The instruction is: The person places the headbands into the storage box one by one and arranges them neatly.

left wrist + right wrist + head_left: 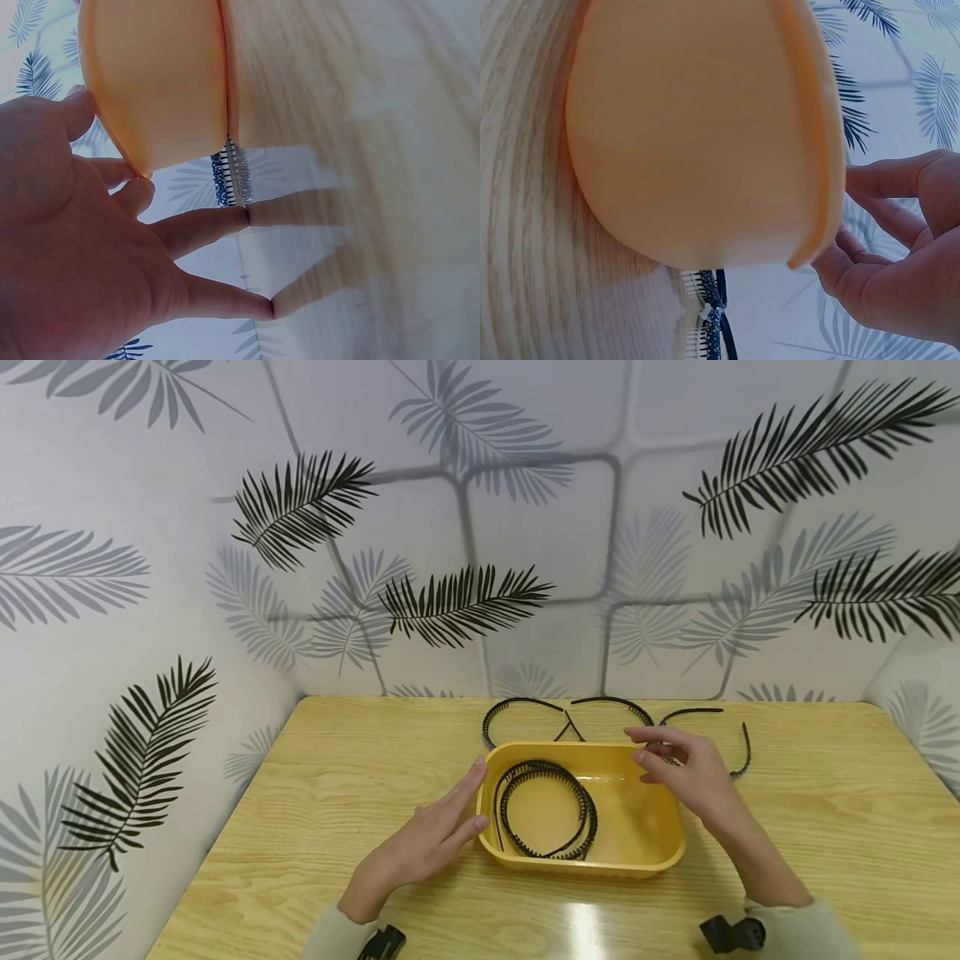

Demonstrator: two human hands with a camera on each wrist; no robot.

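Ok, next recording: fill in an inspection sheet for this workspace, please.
Surface: light wood-grain table, with a bright glare patch near the front.
Job's things: yellow bin with black toothed headbands inside, mostly toward its left; more black headbands behind it.
Clutter: nothing seen.
Left hand: touches the bin's left end, fingers extended.
Right hand: at the bin's far right corner, fingers loosely bent; nothing clearly held.
Cables: nothing seen.
Surroundings: pale wall with leaf print; black devices at both wrists.
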